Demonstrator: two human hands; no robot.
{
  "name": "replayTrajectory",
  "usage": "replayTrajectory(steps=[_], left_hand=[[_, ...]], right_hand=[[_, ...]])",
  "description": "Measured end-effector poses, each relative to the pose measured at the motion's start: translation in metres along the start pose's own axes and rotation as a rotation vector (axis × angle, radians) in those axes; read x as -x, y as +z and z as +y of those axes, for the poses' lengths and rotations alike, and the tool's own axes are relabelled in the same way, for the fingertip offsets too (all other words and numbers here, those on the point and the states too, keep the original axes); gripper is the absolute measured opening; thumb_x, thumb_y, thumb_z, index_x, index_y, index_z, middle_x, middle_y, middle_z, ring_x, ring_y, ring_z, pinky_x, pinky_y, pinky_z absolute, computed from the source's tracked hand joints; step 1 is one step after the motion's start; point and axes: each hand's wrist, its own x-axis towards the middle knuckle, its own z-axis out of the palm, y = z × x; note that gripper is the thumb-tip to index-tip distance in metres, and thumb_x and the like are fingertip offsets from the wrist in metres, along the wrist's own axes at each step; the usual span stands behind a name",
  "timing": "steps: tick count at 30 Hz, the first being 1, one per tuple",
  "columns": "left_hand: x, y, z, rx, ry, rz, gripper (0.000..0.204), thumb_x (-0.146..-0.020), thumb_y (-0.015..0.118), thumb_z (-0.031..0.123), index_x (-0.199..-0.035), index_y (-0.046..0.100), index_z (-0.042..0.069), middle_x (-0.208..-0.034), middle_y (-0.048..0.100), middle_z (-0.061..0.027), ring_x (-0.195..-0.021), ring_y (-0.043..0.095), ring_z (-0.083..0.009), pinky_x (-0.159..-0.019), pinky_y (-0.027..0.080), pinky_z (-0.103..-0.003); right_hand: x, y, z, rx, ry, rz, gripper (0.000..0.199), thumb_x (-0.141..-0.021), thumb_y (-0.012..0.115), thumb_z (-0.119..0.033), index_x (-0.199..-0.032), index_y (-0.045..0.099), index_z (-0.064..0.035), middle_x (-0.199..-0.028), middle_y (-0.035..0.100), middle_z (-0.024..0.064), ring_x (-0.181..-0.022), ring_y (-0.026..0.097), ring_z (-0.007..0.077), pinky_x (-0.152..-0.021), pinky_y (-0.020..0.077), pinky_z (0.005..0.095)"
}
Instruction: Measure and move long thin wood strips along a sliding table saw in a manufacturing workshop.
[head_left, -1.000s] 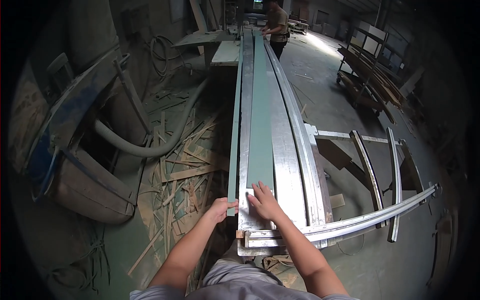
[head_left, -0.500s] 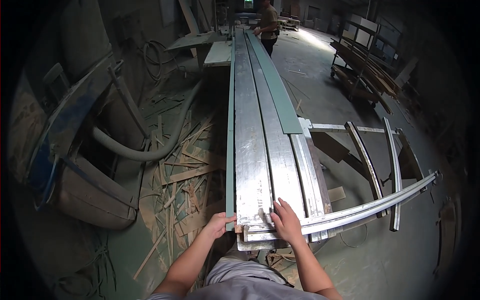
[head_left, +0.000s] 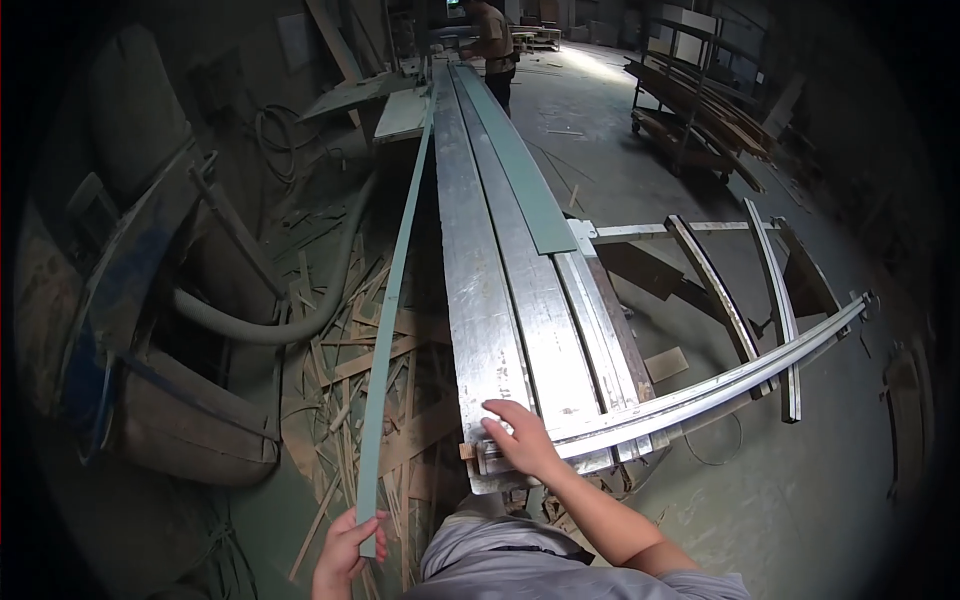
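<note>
A long narrow green strip [head_left: 378,390] runs beside the left edge of a long silver metal table [head_left: 480,300]. My left hand [head_left: 345,555] grips its near end, low and left of the table. My right hand [head_left: 520,440] lies flat with fingers spread on the table's near end, touching the metal where a curved rail crosses. A wider green board [head_left: 520,170] lies farther along the table top. At the far end stands another person [head_left: 495,45].
A curved metal rail [head_left: 720,385] sticks out to the right from the table's near end. Wood offcuts [head_left: 335,375] and a grey hose [head_left: 270,330] cover the floor on the left, beside a dust-collector bag [head_left: 180,440]. A rack of boards [head_left: 690,100] stands at the far right.
Both hands were on the table's near end. The wide green board has slid away along the table. My left hand has dropped to the left and now holds the narrow strip.
</note>
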Motion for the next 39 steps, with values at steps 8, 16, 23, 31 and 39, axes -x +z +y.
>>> replayTrajectory(steps=[8, 16, 23, 31, 39], left_hand=[[0.114, 0.001, -0.002, -0.239, -0.046, 0.025, 0.025, -0.087, 0.062, 0.016, -0.107, 0.058, 0.0, -0.074, 0.061, -0.0066, -0.061, 0.059, -0.0163, -0.054, 0.048, -0.032], [0.211, -0.06, -0.064, -0.38, -0.305, -0.033, 0.015, -0.081, 0.06, 0.003, -0.096, 0.061, 0.002, -0.076, 0.062, -0.0015, -0.066, 0.058, -0.0148, -0.063, 0.05, -0.031], [0.172, -0.02, -0.017, -1.655, -0.171, 0.905, 0.051, -0.086, 0.065, 0.032, -0.125, 0.053, 0.002, -0.121, 0.059, -0.0162, -0.106, 0.059, -0.0329, -0.09, 0.045, -0.041], [0.057, -0.018, -0.058, -1.312, 0.282, 0.812, 0.074, -0.071, 0.075, 0.033, -0.131, 0.045, 0.001, -0.104, 0.063, -0.0244, -0.095, 0.06, -0.0426, -0.082, 0.048, -0.048], [0.1, 0.001, -0.032, -1.201, -0.378, 0.784, 0.055, -0.076, 0.069, 0.035, -0.118, 0.057, 0.001, -0.104, 0.062, -0.0258, -0.098, 0.06, -0.0411, -0.083, 0.047, -0.045]], right_hand=[[-0.082, 0.144, -0.006, -1.275, 0.905, -0.432, 0.083, -0.089, 0.052, -0.059, -0.144, 0.024, -0.0032, -0.143, 0.036, 0.0219, -0.114, 0.055, 0.0296, -0.095, 0.049, 0.0366], [-0.131, 0.184, -0.003, -1.143, 0.681, -0.371, 0.026, -0.099, 0.044, -0.024, -0.106, 0.052, -0.0006, -0.105, 0.066, 0.0148, -0.079, 0.067, 0.0173, -0.071, 0.0585, 0.03], [-0.042, 0.215, -0.038, -1.092, 0.731, -0.485, 0.012, -0.098, 0.046, -0.016, -0.102, 0.05, -0.0049, -0.108, 0.067, 0.01, -0.076, 0.068, 0.0164, -0.067, 0.0584, 0.0295], [0.044, 0.207, -0.07, -1.081, 0.759, -0.926, 0.017, -0.095, 0.057, -0.022, -0.102, 0.052, -0.0077, -0.097, 0.065, 0.0037, -0.079, 0.067, 0.0137, -0.069, 0.0581, 0.0279], [-0.071, 0.196, -0.018, -1.286, 0.81, -0.602, 0.053, -0.095, 0.047, -0.048, -0.122, 0.05, -0.0026, -0.118, 0.059, 0.0128, -0.097, 0.064, 0.0246, -0.083, 0.0548, 0.0332]])
